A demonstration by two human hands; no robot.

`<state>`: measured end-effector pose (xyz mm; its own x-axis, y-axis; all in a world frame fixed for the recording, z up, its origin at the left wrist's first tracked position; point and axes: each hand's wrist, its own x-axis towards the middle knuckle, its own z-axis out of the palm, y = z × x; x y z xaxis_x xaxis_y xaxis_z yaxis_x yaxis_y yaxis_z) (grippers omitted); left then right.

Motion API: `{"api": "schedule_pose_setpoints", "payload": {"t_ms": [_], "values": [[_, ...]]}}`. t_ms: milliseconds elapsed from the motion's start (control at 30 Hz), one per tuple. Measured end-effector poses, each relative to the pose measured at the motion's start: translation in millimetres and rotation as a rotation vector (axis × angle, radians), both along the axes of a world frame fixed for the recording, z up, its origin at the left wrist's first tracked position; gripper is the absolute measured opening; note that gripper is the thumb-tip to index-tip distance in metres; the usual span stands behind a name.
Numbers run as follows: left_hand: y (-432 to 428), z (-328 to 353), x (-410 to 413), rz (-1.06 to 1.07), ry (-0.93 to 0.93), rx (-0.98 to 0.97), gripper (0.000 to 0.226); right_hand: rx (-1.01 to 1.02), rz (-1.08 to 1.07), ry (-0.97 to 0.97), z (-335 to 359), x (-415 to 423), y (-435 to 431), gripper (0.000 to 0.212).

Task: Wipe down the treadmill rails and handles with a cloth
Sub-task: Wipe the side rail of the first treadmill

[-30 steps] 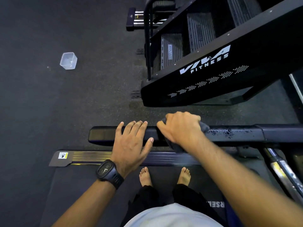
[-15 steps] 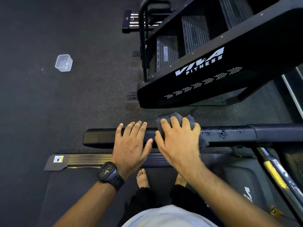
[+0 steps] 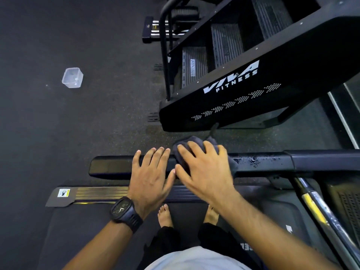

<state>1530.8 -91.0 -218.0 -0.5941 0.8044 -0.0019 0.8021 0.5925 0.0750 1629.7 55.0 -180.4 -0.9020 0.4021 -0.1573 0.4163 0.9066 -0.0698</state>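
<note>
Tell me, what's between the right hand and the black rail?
A dark grey cloth: the right hand presses it onto the rail, seen in the head view.

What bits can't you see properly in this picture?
- Cloth: head view, mostly covered by the right hand.
- Rail: head view, right end cut off by the picture's edge; left hand covers part.
- Sticker: head view, print too small to read.
- Clear tub: head view, too small to tell what's inside.

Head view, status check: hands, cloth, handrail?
Left hand flat on black padded handrail. Right hand presses dark grey cloth onto it. Droplets on rail to its right; nothing blocking.
</note>
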Motion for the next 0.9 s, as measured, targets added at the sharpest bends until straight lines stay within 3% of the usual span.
{"api": "schedule_pose_setpoints", "payload": {"t_ms": [67, 200, 300, 433, 567, 633, 767, 900], "values": [[2, 1, 0, 0.001, 0.002, 0.004, 0.061, -0.052, 0.019, -0.037, 2, -16, 12, 0.051], [5, 2, 3, 0.0, -0.004, 0.0, 0.061, -0.145, -0.191, -0.241, 7, -39, 41, 0.052], [5, 2, 6, 0.003, -0.009, 0.004, 0.061, 0.06, -0.186, -0.131, 4, -13, 23, 0.052], [7, 2, 6, 0.014, -0.018, -0.004, 0.062, -0.001, -0.025, -0.038, 5, -3, 11, 0.047], [8, 2, 6, 0.008, -0.014, -0.01, 0.061, -0.245, -0.129, -0.266, 9, -40, 49, 0.052], [9, 3, 7, 0.008, -0.018, -0.008, 0.061, -0.239, -0.259, -0.343, 8, -42, 60, 0.054], [13, 4, 9, 0.027, -0.017, -0.003, 0.061, 0.067, -0.203, -0.089, 2, -2, 21, 0.048], [14, 2, 9, 0.018, -0.022, -0.004, 0.061, 0.005, -0.049, -0.044, 2, -6, 13, 0.045]]}}
